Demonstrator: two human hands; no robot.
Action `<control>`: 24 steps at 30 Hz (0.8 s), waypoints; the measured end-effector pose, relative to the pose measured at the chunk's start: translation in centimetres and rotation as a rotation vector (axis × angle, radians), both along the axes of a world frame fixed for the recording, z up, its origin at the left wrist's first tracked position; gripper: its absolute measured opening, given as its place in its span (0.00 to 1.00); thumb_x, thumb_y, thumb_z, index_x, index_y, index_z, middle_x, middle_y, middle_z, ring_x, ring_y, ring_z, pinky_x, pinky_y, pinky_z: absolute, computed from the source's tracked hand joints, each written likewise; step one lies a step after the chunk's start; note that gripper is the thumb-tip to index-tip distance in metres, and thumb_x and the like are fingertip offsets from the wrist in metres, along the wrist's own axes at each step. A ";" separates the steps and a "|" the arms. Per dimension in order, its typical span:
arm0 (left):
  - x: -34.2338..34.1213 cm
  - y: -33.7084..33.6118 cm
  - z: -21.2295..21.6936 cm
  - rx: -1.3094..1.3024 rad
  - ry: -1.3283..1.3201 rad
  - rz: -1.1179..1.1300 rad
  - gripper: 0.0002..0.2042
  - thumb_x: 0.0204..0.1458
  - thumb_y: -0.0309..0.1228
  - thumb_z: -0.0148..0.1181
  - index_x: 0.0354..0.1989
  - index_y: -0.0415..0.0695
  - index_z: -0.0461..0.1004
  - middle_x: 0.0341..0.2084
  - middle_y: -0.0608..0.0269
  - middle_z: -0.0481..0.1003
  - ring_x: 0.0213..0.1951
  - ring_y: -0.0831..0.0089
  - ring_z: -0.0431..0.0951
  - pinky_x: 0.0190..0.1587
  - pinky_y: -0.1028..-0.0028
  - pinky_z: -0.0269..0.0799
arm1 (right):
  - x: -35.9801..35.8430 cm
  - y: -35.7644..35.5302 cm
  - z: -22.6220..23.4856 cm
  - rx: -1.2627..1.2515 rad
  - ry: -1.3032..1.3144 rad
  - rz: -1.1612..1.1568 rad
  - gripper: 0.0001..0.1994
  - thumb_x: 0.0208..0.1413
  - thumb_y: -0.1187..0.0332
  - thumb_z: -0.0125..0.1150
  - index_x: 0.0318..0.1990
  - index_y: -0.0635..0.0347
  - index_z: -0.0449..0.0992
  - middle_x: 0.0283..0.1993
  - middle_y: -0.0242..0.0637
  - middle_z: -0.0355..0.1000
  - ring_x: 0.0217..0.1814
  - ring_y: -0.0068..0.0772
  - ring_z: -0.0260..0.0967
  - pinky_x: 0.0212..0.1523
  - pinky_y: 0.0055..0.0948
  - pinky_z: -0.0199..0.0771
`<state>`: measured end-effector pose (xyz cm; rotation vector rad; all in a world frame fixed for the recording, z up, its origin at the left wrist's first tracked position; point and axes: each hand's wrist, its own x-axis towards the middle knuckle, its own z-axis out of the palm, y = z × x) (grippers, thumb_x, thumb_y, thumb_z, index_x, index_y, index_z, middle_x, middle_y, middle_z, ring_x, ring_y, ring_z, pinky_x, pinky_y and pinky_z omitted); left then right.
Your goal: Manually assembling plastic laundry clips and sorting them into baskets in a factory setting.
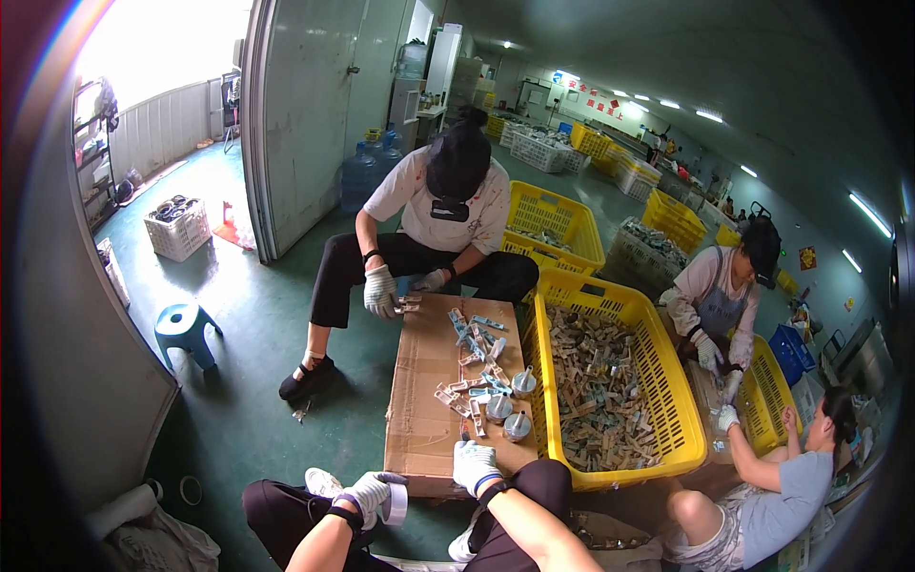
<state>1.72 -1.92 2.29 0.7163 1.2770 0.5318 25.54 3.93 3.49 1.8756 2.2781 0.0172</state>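
Note:
My left hand [366, 498], in a striped work glove, grips a roll of white tape [394, 505] above my lap. My right hand [476, 466], also gloved, is closed at the near edge of a cardboard box [419, 400]; what its fingers hold, if anything, I cannot make out. Just beyond it stand three small round clear-grey containers [518, 426] with narrow dark tops. Blue and pale plastic clips [481, 348] lie in a loose pile farther up the box. Across from me, a person's gloved hand [379, 292] holds some clips [408, 303] at the far left corner.
A large yellow crate [701, 434] full of clips stands right of the box, with another yellow crate [586, 224] behind it. Two more people [791, 505] sit or bend at the right. A blue stool [186, 329] and a white basket [179, 231] stand at left.

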 end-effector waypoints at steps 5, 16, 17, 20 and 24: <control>0.0 0.0 0.0 -0.011 -0.013 0.011 0.10 0.55 0.24 0.55 0.41 0.50 0.81 0.28 0.65 0.78 0.26 0.70 0.77 0.29 0.68 0.74 | 0.1 0.1 -0.3 0.002 0.004 0.006 0.13 0.55 0.66 0.49 0.45 0.61 0.71 0.38 0.46 0.74 0.35 0.40 0.76 0.30 0.42 0.73; 0.0 0.1 0.1 -0.014 -0.003 0.007 0.10 0.56 0.24 0.54 0.41 0.50 0.80 0.29 0.65 0.78 0.27 0.71 0.77 0.30 0.69 0.73 | -0.1 -0.1 0.1 0.012 -0.020 0.002 0.13 0.55 0.66 0.50 0.45 0.61 0.71 0.38 0.45 0.74 0.35 0.39 0.76 0.30 0.42 0.73; 0.0 0.1 0.0 -0.024 -0.018 0.012 0.10 0.56 0.24 0.54 0.41 0.49 0.80 0.28 0.65 0.78 0.27 0.71 0.76 0.30 0.69 0.73 | -0.1 -0.1 0.1 0.015 -0.021 0.004 0.13 0.55 0.66 0.50 0.45 0.61 0.71 0.38 0.45 0.74 0.35 0.39 0.76 0.30 0.42 0.73; 0.0 -0.1 0.0 -0.015 -0.024 0.008 0.11 0.56 0.23 0.53 0.42 0.49 0.80 0.28 0.65 0.78 0.27 0.71 0.76 0.30 0.69 0.72 | -0.2 -0.2 0.1 0.023 -0.026 0.009 0.13 0.55 0.66 0.50 0.45 0.61 0.71 0.38 0.45 0.74 0.35 0.39 0.76 0.30 0.42 0.73; -0.2 -0.3 -0.5 0.007 -0.016 -0.017 0.12 0.55 0.22 0.52 0.43 0.47 0.79 0.28 0.64 0.78 0.27 0.71 0.76 0.30 0.69 0.72 | -0.3 -0.4 0.4 0.009 -0.036 0.014 0.13 0.54 0.66 0.49 0.45 0.60 0.71 0.38 0.44 0.74 0.35 0.38 0.76 0.30 0.41 0.72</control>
